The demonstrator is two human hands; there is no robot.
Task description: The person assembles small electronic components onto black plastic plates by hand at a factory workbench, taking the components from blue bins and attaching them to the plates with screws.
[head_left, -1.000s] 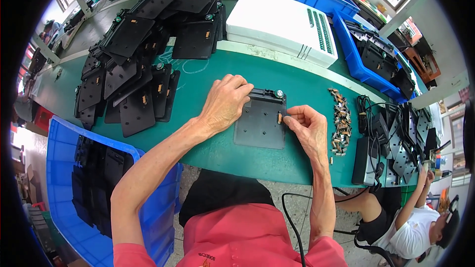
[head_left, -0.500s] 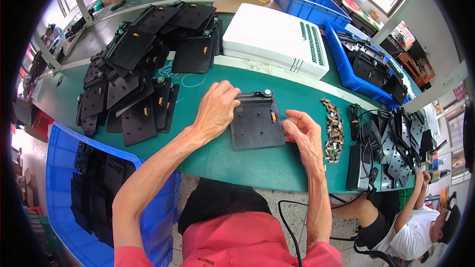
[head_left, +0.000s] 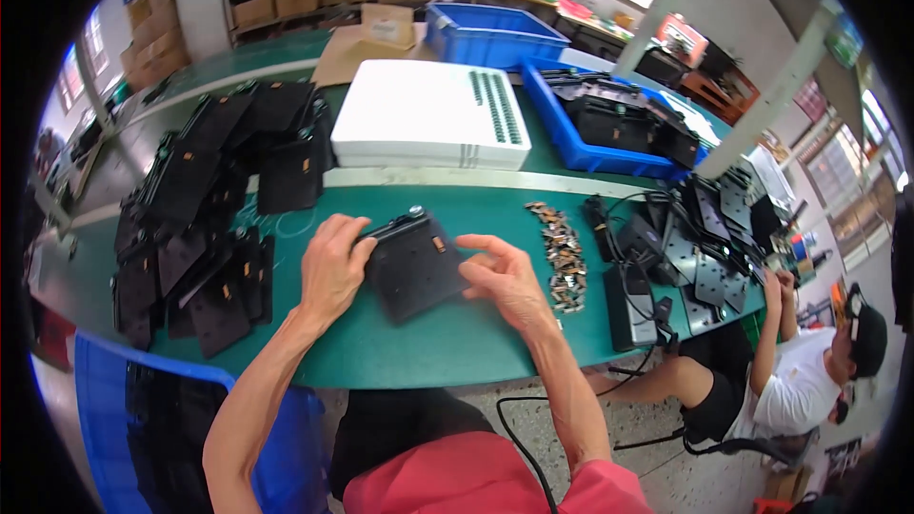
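Observation:
A flat black plate [head_left: 417,276] with a rod along its far edge, a round metal end piece and a small orange-brown part is tilted over the green tabletop in front of me. My left hand [head_left: 331,265] pinches the left end of the rod between thumb and fingers. At the plate's right edge is my right hand [head_left: 506,278], index finger stretched out and thumb apart from it; whether the thumb touches the edge is unclear. A heap of small metal-and-orange parts [head_left: 562,257] lies right of that hand.
Piles of similar black plates [head_left: 195,167] stand at left. Behind lies a white foam block [head_left: 409,114] with rows of small green pieces. Blue crates [head_left: 495,33] sit at the back and lower left. At right are cables, a black adapter [head_left: 630,309], and a seated co-worker [head_left: 795,362].
The view has swung to the right. The black plate has turned, its right end tipping upward, with my left hand still on the rod. My right hand's index finger has straightened.

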